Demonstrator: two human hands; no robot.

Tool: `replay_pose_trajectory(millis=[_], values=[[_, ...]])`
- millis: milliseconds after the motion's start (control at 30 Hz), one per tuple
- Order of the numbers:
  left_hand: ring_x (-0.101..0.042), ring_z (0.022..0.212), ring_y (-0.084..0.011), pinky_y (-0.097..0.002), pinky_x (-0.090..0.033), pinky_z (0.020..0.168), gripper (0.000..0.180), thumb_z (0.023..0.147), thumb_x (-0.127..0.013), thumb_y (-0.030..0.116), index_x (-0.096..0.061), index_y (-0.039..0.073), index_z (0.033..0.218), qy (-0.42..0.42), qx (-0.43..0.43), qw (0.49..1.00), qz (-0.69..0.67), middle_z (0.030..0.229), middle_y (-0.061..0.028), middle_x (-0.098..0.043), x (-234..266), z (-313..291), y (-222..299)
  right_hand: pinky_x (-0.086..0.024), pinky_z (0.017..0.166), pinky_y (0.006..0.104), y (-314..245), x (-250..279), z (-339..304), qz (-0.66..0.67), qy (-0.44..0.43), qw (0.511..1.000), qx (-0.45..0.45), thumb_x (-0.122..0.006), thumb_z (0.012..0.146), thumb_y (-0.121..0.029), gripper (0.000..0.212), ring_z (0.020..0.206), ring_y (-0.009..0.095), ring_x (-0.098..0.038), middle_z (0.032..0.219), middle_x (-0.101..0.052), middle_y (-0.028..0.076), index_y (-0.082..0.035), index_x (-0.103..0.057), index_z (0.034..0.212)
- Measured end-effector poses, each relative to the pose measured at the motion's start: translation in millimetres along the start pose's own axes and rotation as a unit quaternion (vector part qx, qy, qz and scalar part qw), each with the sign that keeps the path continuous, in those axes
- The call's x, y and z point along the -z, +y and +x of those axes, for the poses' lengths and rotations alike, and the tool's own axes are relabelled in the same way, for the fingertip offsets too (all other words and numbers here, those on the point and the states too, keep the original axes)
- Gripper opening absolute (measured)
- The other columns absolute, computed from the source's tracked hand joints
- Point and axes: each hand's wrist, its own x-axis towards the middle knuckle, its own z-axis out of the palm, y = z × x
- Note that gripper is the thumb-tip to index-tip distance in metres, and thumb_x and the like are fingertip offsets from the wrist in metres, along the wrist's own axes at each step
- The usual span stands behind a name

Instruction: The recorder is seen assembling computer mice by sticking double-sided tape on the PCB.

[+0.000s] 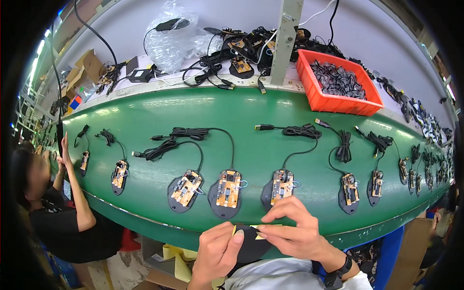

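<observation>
Near the belt's front edge I hold a dark, rounded flat piece [250, 247], probably a mouse base plate, between both hands. My left hand [216, 251] is closed on its left side, where a thin yellow edge shows by the thumb. The fingers of my right hand [292, 226] pinch a pale yellow strip [261, 235] at the piece's upper right edge. Just beyond my right hand lies a mouse base with a tan circuit board [280, 182], its lower end partly covered. Two similar corded boards [227, 189] lie left of it.
More corded boards [349, 191] line the green belt [251, 108] on both sides. An orange bin [338, 104] of small dark parts stands at its far edge, beside a metal post [285, 43]. Cables and plastic wrap [169, 46] crowd the shelf. A co-worker's arm [77, 188] is at left.
</observation>
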Motion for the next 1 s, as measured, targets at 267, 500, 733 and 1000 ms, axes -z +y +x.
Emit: replay_pose_trajectory(millis=[267,500,733,1000], values=[[-0.040,0.050,-0.0302,-0.0427,-0.034,0.052,0.041,0.106,-0.059,0.009,-0.052,-0.006,0.068,0.007,0.071,0.997,-0.009,0.057,-0.0146,-0.045,2.3,-0.7,-0.9,-0.049,0.077,0.0401,-11.1,-2.2,-14.5,-0.137,0.011,0.977,0.164,-0.089,0.070,0.000,0.031,0.095,0.026,-0.064,0.107,-0.072,0.007,-0.007,-0.082,0.100],[-0.044,0.051,-0.0316,-0.0441,-0.035,0.053,0.038,0.105,-0.061,0.009,-0.054,-0.005,0.071,-0.012,0.061,0.998,-0.008,0.058,-0.0145,-0.045,-4.8,4.4,-5.0,-0.056,0.072,0.0346,-5.2,-13.1,-33.4,0.223,0.139,0.964,-0.038,-0.078,0.085,0.006,0.019,0.090,0.023,-0.068,0.109,-0.071,0.013,-0.002,-0.080,0.102],[-0.061,0.081,-0.0360,-0.0455,-0.051,0.071,0.029,0.094,-0.071,0.016,-0.061,-0.005,0.077,-0.104,-0.108,0.988,0.024,0.087,-0.0159,-0.061,-27.2,8.3,-6.2,-0.059,0.081,0.0281,30.0,30.5,-32.2,0.292,0.227,0.889,-0.268,-0.071,0.097,0.004,0.012,0.093,0.015,-0.070,0.109,-0.071,0.013,0.005,-0.072,0.109],[-0.063,0.118,-0.0340,-0.0460,-0.049,0.087,0.035,0.091,-0.076,0.029,-0.062,0.000,0.077,-0.097,-0.181,0.945,0.253,0.133,-0.0165,-0.066,-61.6,16.6,-11.4,-0.051,0.058,0.0236,45.6,21.9,-29.5,0.077,0.134,0.944,-0.293,-0.077,0.092,0.002,0.011,0.069,0.008,-0.066,0.090,-0.077,0.008,0.003,-0.076,0.103]])
